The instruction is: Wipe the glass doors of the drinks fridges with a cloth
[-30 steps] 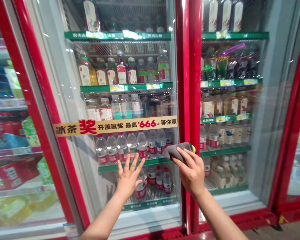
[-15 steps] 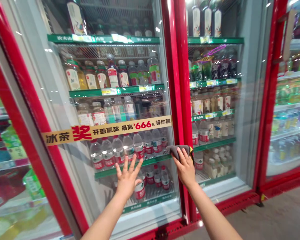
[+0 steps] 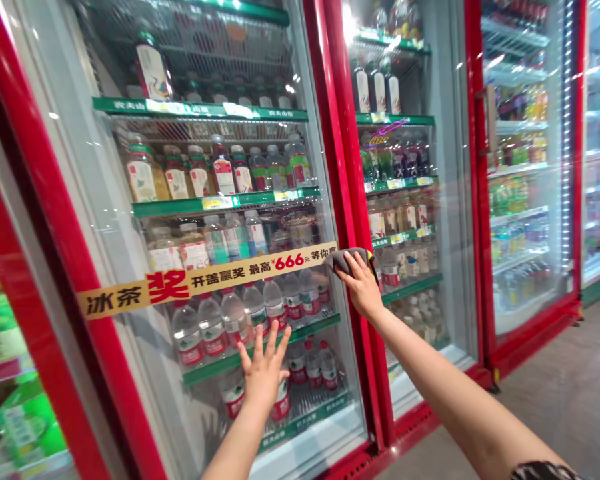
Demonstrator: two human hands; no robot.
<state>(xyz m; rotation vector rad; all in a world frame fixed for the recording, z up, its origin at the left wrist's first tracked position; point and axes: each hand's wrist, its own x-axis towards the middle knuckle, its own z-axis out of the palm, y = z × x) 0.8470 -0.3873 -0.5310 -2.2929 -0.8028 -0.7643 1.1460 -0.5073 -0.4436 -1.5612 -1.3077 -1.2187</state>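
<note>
A grey cloth with a yellow and black edge lies under the fingers of my right hand, pressed at the red door frame, by the right end of a beige strip with Chinese lettering and "666". My left hand has its fingers spread against the glass door, below the strip and in front of the lower shelves, holding nothing. Behind the glass stand rows of bottles, among them clear water bottles with red labels and tea bottles higher up.
More red-framed coolers with drinks extend to the right, one with a door handle. Another red-framed cooler with green packages is at the left edge. Grey floor shows at the lower right.
My right hand and the cloth have moved up along the door frame to the strip's end. My left hand stays spread on the glass. The view has shifted, showing more coolers at right.
</note>
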